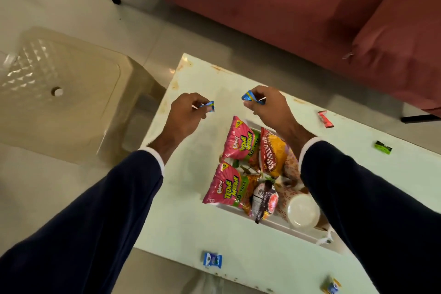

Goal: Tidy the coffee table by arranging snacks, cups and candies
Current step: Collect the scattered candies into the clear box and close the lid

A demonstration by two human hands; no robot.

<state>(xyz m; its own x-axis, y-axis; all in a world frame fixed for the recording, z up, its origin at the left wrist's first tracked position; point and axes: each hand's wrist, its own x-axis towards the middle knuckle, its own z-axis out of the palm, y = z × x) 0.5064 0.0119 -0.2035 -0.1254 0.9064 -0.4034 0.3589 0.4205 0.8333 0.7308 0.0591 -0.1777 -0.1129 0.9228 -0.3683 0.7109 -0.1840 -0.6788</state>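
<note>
I am pinching one blue candy [210,105] in my left hand [188,112] and another [250,97] in my right hand [267,105], above the tray [274,224]. The wrappers are probably light and slippery; their twisted ends suit gripping.

You have two pink Bingo Tedhe Medhe packets, one [239,141] above the other [224,186], in the white tray [274,224]. Count one red Aloo Bhujia packet [274,153] and one dark wrapped snack [265,200] beside them, plus one white cup [303,211]. Loose candies on the coffee table [191,229] number four: one red [325,119], one green [383,147], one blue-and-white [212,259], one yellow-and-blue [331,286]. You hold two blue candies, one [210,105] in your left hand [188,112], one [249,96] in your right hand [267,105].
</note>
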